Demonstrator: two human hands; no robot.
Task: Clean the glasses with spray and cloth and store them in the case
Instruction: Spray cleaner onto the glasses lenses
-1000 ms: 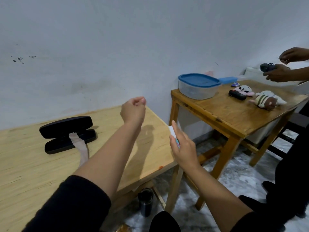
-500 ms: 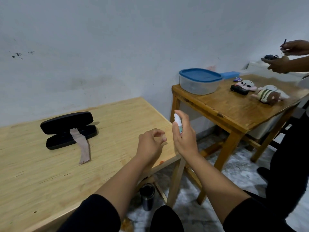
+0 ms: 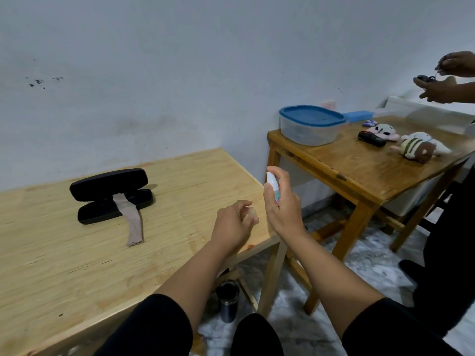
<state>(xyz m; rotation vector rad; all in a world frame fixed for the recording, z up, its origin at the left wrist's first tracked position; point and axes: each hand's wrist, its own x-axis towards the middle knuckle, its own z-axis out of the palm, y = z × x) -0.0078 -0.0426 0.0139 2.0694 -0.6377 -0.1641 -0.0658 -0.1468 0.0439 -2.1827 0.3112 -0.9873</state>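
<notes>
My right hand (image 3: 282, 209) grips a small white spray bottle (image 3: 273, 183) upright, index finger over its top, just past the right edge of the light wooden table (image 3: 64, 265). My left hand (image 3: 234, 224) hovers beside it over the table corner. Its fingers are curled together, and a pale blur at the fingertips is too unclear to name. A black glasses case (image 3: 110, 195) lies open at the back of the table. A beige cloth (image 3: 132, 222) hangs out of it onto the wood. No glasses are visible.
A darker wooden table (image 3: 359, 170) stands to the right with a blue-lidded tub (image 3: 311, 128), plush toys (image 3: 416, 147) and a black remote (image 3: 371, 138). Another person's hands (image 3: 442, 83) work above its far side. A dark tumbler (image 3: 228, 301) stands on the floor between the tables.
My left hand dropped from a raised fist above the table to beside the spray bottle. My right hand lifted the bottle slightly and set the index finger on top.
</notes>
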